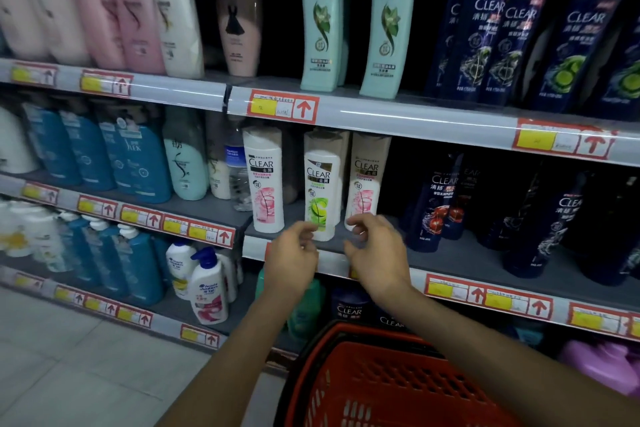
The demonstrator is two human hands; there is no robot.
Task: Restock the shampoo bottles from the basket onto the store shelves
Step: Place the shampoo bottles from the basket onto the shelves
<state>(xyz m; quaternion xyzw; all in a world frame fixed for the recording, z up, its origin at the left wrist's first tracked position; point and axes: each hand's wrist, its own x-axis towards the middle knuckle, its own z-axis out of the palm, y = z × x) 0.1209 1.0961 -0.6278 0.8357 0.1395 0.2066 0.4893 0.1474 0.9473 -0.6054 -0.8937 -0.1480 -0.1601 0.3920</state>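
Head camera view of a dim shop aisle: a person's left hand (292, 255) and right hand (377, 250) hover at either side of the base of a green-label CLEAR bottle (320, 194), which stands upright at the front edge of the grey middle shelf (460, 255). Both hands have loosely curled fingers and grasp nothing; whether the left fingertips touch the bottle cannot be told.

Directly below that bottle, between the forearms, sits a red plastic basket (363, 381). Only its rim and mesh walls show, so its contents cannot be told.

Two pink-label CLEAR bottles (265, 180) flank the green-label one, just beside it on the same shelf. Further left of it are a clear water bottle (237, 166) and blue SLEK bottles (138, 163). To its right stand dark blue CLEAR bottles (436, 204).

Above it, on the next shelf up, are two pale teal SLEK bottles (320, 17), with more dark CLEAR packs to their right and pink and white bottles to their left. Below it and to the left, white pump bottles (207, 288) stand on the lower shelf.

Red-and-yellow price tags (282, 107) with upward arrows line the shelf rails. Pale floor tiles (69, 357) show at lower left.
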